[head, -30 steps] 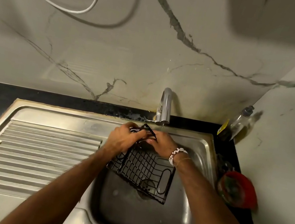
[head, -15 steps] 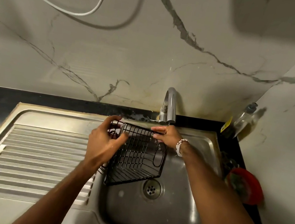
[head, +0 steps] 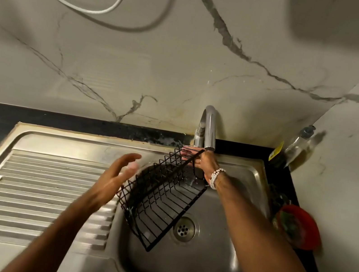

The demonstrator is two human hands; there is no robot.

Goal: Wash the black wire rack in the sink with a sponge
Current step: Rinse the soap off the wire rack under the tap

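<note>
Black wire rack [head: 164, 195] hangs tilted over the sink [head: 199, 269]. Top corner is up by the tap [head: 208, 126] spout, low corner is down near the basin floor, just left of the drain [head: 183, 229]. Can't tell if that low corner touches the steel.

Right hand [head: 202, 163] holds the rack's top end, fingers curled round the wires, and it's the only sure grip. Left hand [head: 117, 173] is wide open, fingers spread, just beside the rack's left edge & blurred. Can't tell if it touches.

Risks, as I judge them:
- One-hand hold at one end, & wet wire is prob. slippery. Rack could swing or slip out, bang the basin, scratch steel or bend a wire.
- Top corner is v. near the spout, so a twist could knock the tap.
- Open mesh: fingers or the bead bracelet [head: 215, 177] could snag btw. wires.
- No sponge in view. W/o one this is only a rinse, & fetching one w/ the left hand would leave the rack on one hand.
- Water on tilted mesh would spray the draining board [head: 46, 185] & black worktop [head: 57, 120]. Can't tell if water runs.
- Bottle [head: 301, 142] & red tub [head: 298, 227] sit right of the sink, near the right forearm. An elbow swing could tip them.
</note>
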